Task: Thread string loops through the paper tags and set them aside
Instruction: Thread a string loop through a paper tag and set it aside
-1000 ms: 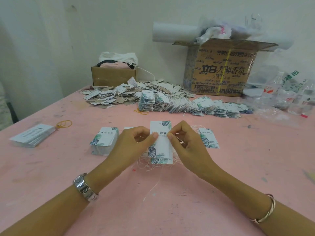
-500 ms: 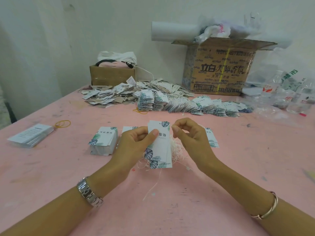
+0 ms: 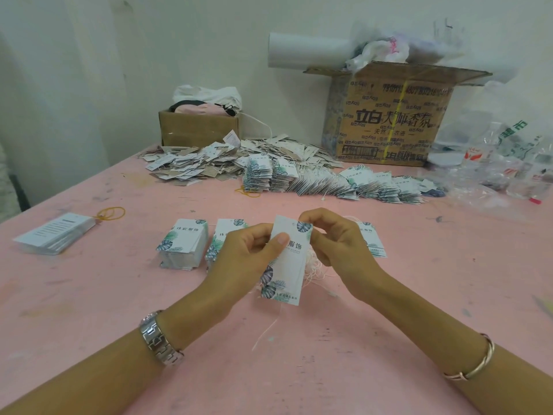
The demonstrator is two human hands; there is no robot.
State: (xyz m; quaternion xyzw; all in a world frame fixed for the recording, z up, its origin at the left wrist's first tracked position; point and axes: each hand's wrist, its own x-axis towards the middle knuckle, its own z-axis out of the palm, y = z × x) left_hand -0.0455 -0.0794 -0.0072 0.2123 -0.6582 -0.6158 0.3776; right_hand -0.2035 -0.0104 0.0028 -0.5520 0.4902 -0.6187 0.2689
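Paper tag (image 3: 288,266) with leaf print, held just over the pink table (image 3: 299,372).
Left hand (image 3: 242,260) grips the tag's left edge, thumb pressed on its face; right hand (image 3: 339,250) has curled fingers pinching its top corner. Loose white string (image 3: 314,266) bunches just behind the tag, under the right hand. Two tag stacks (image 3: 184,244) lie just left.
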